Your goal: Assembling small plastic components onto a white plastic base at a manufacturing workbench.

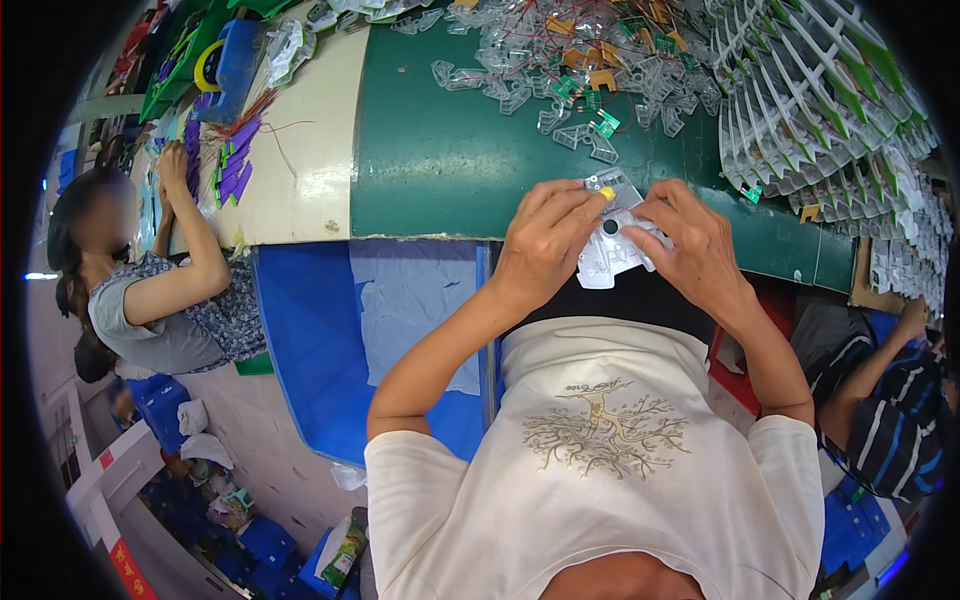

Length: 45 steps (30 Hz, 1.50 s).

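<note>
Over the table's near edge, both of my hands hold a pale grey-white moulded plastic part [603, 262] with a round dark hole in it. My left hand [548, 235] is closed on its left side, finger and thumb pinched together. A small yellow piece [607, 193] shows at those fingertips; I cannot tell what it is. On the opposite side, my right hand [695, 245] grips the part with bent fingers, the thumb lying across its face near the hole. Some of the part is hidden behind my fingers.
Clear plastic pieces with red wires and green circuit boards [607, 123] lie heaped beyond my hands on the green tabletop [440, 150]. Stacked grey-and-green shells [800, 110] rise at the right. A blue bin [310, 350] sits below the edge. Co-workers sit left and right.
</note>
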{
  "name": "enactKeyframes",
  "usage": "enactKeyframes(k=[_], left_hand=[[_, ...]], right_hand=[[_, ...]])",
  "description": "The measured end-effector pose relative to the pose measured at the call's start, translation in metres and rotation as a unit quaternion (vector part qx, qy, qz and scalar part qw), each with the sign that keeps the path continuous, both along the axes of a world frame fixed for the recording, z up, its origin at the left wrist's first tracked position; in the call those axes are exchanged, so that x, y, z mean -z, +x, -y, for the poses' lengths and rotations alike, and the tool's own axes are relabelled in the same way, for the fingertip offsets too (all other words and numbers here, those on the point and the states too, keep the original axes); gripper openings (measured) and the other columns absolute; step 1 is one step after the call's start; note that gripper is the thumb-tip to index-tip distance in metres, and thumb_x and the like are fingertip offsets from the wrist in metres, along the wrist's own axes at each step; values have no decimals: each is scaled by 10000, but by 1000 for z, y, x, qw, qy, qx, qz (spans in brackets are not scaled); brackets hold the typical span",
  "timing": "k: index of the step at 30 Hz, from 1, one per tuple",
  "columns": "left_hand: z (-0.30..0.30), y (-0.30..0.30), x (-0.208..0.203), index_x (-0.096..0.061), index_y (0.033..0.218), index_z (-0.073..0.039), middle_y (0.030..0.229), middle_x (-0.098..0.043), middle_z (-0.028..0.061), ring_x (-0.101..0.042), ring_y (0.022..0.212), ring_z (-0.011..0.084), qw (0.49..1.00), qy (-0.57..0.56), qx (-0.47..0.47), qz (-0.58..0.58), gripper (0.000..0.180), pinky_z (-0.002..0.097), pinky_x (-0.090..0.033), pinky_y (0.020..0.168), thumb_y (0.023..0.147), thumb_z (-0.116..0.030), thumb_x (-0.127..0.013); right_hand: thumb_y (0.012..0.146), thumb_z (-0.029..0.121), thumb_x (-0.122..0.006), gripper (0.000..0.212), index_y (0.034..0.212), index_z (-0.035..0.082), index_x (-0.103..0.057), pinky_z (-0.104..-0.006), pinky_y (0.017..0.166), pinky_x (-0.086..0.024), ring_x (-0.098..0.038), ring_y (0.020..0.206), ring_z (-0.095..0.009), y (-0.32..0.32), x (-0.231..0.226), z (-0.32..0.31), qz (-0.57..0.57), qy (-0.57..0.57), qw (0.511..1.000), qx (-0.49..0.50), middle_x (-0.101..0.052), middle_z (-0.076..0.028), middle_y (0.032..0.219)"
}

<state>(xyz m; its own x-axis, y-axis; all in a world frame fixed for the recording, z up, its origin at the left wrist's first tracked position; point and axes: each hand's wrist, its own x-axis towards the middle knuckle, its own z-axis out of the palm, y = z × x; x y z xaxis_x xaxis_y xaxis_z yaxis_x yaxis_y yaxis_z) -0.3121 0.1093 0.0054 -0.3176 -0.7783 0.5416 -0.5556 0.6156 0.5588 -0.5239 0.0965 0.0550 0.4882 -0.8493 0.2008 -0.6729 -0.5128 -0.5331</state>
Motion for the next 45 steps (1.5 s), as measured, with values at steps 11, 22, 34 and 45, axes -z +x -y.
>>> enactKeyframes(k=[11,22,34,45], left_hand=[[14,6,-7,-473,1437,-109,1120,-708,32,-546,959,284,986,112,124,29,659,385,-390,886,822,34,-663],[2,-4,-12,-407,1475,-104,1185,-682,21,-537,1010,284,985,127,87,78,697,393,-374,892,831,72,-609],[12,3,-8,-422,1469,-72,1111,-693,51,-524,990,302,986,124,110,-4,709,396,-354,869,790,91,-549],[23,1,-26,-512,1328,20,1108,-684,156,-616,962,308,994,66,26,-82,487,384,-490,866,858,75,-631]], right_hand=[[845,93,-726,200,1007,-21,-699,-370,706,-536,-671,847,-300,-4,-17,-7,38,65,997,1,-623,-139,1030],[750,-73,-703,279,1021,-6,-705,-354,644,-543,-673,779,-262,-2,-5,-40,79,-56,995,-11,-690,-121,915],[733,-61,-731,297,1016,20,-695,-307,558,-479,-614,683,-207,-10,-2,-42,110,-69,985,113,-637,-99,924],[874,-3,-630,189,1057,39,-607,-274,579,-487,-603,617,-109,-63,10,-69,272,51,931,237,-629,-69,739]])
